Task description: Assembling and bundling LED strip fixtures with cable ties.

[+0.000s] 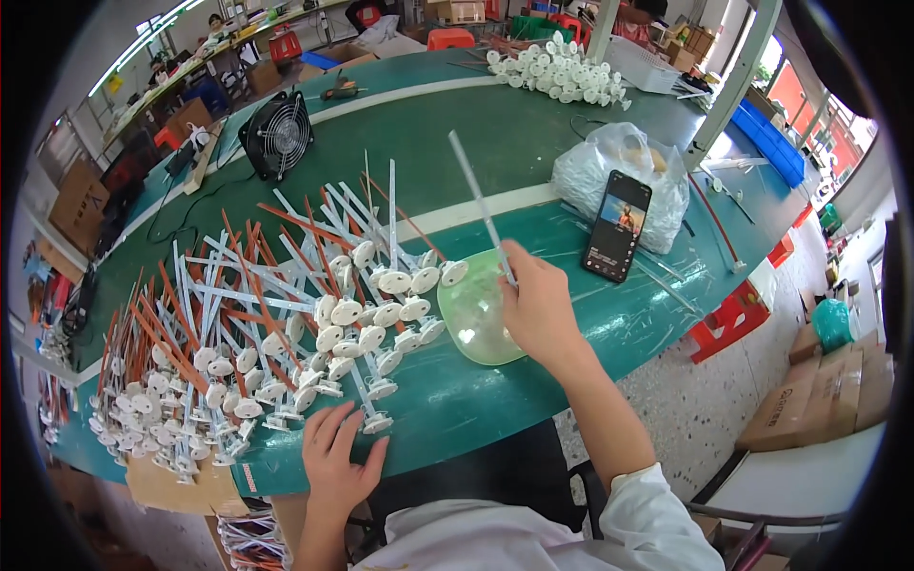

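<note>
My right hand [538,300] is closed around the lower end of a long pale flat strip [472,186], which points up and away to the left. Beneath that hand sits a shallow translucent green dish [476,328]; what lies in it is hard to make out. At the table's near edge, my left hand [341,455] has its fingers apart, next to a white round disc piece [377,422] with a pale strip standing up from it. A large heap of similar disc pieces [371,338], with pale and orange-brown strips, spreads over the table to the left.
A phone [617,226] leans against a clear plastic bag [581,171] at the right. Loose strips [671,285] lie nearby. More white disc pieces [562,71] are piled at the far side. A black fan [276,136] stands at the far left. A red stool [728,324] is beyond the right edge.
</note>
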`<state>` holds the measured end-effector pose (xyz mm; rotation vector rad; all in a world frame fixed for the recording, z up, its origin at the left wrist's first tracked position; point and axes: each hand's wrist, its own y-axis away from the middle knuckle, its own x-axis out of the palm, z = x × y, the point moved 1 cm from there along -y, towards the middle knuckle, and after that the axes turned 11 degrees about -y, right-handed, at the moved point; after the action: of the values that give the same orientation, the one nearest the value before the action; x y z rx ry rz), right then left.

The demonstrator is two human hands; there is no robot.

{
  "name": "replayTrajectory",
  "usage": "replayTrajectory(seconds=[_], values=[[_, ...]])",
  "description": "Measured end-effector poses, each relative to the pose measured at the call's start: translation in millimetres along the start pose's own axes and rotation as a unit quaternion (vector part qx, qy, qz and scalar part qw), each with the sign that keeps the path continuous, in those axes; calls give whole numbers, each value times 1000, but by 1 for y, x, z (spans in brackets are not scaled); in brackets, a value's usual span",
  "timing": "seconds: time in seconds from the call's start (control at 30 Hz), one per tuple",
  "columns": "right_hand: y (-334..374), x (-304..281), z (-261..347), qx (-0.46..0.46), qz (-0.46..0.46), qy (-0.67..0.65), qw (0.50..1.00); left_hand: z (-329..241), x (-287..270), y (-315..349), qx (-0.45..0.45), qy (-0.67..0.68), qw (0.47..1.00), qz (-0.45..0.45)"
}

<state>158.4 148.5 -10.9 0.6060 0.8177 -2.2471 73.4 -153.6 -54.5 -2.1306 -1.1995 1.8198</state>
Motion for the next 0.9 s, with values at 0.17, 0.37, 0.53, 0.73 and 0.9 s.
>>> replayTrajectory(seconds=[0.17, 0.37, 0.53, 0.73, 0.9], values=[[1, -22, 3, -33, -18, -83, 996, -1, -2, -3, 1, -2, 1000, 7], [-5, -34, 13, -45, 64, -102, 992, -8, -2, -15, -25, -26, 999, 13], [9, -6, 30, 22, 135, -203, 970, -7, 0, -8, -37, -31, 999, -24], [46, -6, 46, 103, 142, -350, 920, -8, -7, 0, -31, -76, 992, -94], [101, -6, 29, 76, 107, -368, 921, -5, 4, 4, -29, -61, 991, -114]])
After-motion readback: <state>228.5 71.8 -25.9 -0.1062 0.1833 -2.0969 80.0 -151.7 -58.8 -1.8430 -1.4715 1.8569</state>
